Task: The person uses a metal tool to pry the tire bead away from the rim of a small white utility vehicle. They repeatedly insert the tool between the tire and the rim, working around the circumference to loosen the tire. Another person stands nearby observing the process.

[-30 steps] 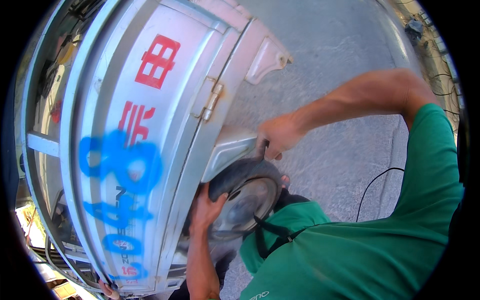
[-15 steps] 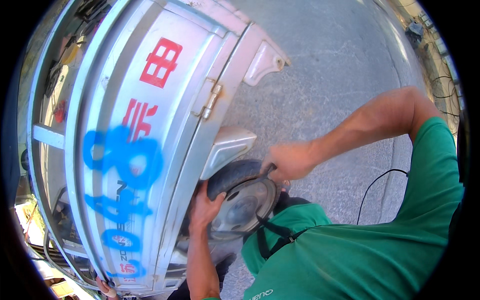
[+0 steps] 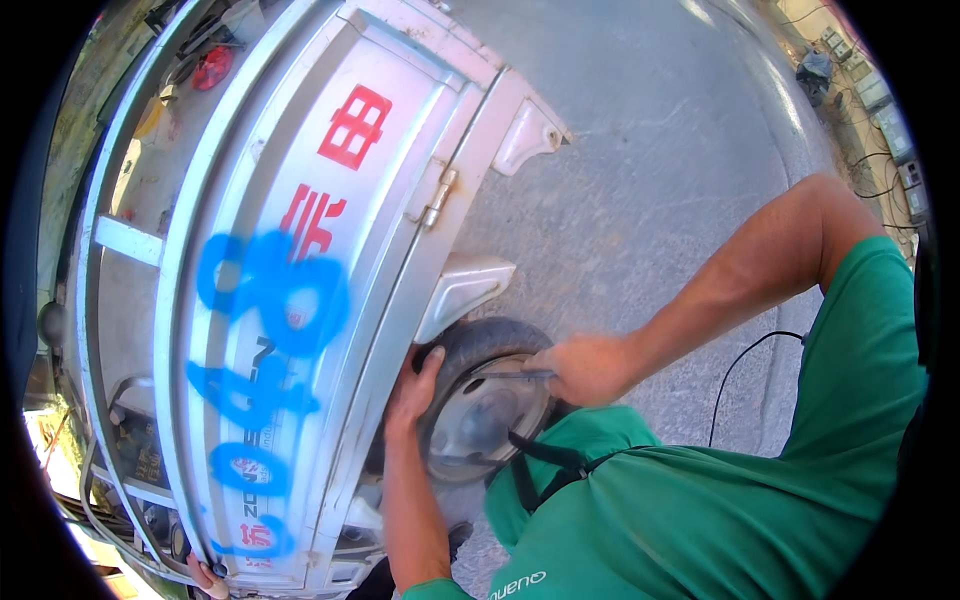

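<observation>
A wheel with a black tyre [image 3: 482,338] and a dull metal rim [image 3: 478,420] sits beside the silver cargo bed [image 3: 400,280] of a vehicle. My left hand [image 3: 410,385] is closed on the tyre's left side, against the bed's edge, some fingers hidden. My right hand [image 3: 585,368] is closed on a thin dark metal bar [image 3: 525,375] lying across the rim's upper part; its fingers are slightly blurred. Another dark bar [image 3: 465,460] crosses the lower rim, partly hidden by my green shirt [image 3: 690,520].
A fender bracket [image 3: 460,290] juts out above the tyre. A metal rail [image 3: 128,240] runs along the bed. A black cable [image 3: 745,355] lies on concrete at right; a dark bundle [image 3: 813,72] and boxes line the far edge. Another person's hand [image 3: 208,578] shows at lower left.
My right hand and its bar have swung down from the tyre's top to across the rim. My left hand still grips the tyre. The view has shifted slightly.
</observation>
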Demonstrator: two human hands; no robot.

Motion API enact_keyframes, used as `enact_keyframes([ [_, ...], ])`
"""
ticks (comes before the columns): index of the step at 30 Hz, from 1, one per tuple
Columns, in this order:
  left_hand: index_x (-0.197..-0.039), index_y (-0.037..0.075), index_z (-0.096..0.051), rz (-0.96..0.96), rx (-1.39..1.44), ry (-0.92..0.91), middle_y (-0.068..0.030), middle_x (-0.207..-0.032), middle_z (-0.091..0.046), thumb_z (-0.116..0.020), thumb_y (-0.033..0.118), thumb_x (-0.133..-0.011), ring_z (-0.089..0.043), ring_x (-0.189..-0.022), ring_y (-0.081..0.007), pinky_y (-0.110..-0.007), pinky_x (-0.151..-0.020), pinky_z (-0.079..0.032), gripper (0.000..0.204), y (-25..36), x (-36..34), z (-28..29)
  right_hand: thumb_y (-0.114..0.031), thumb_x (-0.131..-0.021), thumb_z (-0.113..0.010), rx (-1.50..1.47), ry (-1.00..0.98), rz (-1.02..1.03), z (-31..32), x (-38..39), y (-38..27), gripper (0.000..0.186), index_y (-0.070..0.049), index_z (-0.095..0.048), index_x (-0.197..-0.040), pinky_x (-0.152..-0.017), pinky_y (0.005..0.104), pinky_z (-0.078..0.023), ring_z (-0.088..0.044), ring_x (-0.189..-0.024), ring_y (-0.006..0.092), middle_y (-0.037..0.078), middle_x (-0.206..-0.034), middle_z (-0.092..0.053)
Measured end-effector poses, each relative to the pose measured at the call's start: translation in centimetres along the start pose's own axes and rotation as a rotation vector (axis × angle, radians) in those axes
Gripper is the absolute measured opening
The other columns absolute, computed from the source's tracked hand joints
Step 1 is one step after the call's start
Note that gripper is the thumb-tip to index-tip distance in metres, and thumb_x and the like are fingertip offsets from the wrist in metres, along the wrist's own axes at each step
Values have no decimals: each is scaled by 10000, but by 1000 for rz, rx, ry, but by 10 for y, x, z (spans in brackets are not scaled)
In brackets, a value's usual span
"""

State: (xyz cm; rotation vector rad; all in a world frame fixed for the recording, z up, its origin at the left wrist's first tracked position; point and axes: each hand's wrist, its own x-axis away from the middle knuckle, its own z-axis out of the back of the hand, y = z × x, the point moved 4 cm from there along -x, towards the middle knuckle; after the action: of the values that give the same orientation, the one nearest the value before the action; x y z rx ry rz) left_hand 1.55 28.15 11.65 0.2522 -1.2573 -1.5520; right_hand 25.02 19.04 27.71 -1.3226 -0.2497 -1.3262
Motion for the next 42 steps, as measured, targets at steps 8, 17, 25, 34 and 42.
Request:
enact_keyframes([
  [8, -1312, -81, -634, 170, -179, -71, -294, -1345, -624, -535, 617, -979, -552, -1323, -404, -411, -1132, -374, 779, -40, -12, -16, -104, -888, -520, -291, -222, -239, -17, -15, -9, 631, -71, -470, -1516, -741, 366, -534, -654, -854, 218, 116, -935, -710],
  [17, -1300, -13, -672, 194, -335, -94, -279, -1358, -616, -458, 619, -997, -564, -1307, -426, -454, -1146, -388, 732, -1, -24, -7, -94, -866, -506, 13, -316, -400, 21, -69, -13, 515, -170, -663, -1351, -561, 340, -477, -592, -715, 184, 47, -867, -672],
  [25, -1320, 4, -658, 122, -378, -11, -275, -1340, -633, -500, 607, -984, -579, -1299, -412, -439, -1115, -413, 708, -23, -45, -27, -97, -888, -515, -36, -98, -272, -9, -17, -25, 553, -164, -584, -1432, -729, 432, -565, -710, -891, 357, 216, -1076, -725],
  [34, -1199, -32, -708, 157, -462, 32, -314, -1232, -663, -440, 668, -981, -615, -1208, -469, -480, -1065, -456, 780, -34, 12, -15, -99, -935, -528, -121, 326, 65, -202, 19, 35, 713, -105, -272, -1601, -913, 547, -529, -666, -914, 532, 389, -1099, -641],
  [42, -1492, -23, -461, 55, -301, -128, -288, -1456, -535, -672, 553, -875, -484, -1390, -418, -430, -1157, -388, 870, 41, 54, -14, -93, -902, -544, -79, 283, 186, -94, 68, 59, 631, -94, -437, -1523, -866, 538, -565, -713, -907, 448, 282, -1014, -716],
])
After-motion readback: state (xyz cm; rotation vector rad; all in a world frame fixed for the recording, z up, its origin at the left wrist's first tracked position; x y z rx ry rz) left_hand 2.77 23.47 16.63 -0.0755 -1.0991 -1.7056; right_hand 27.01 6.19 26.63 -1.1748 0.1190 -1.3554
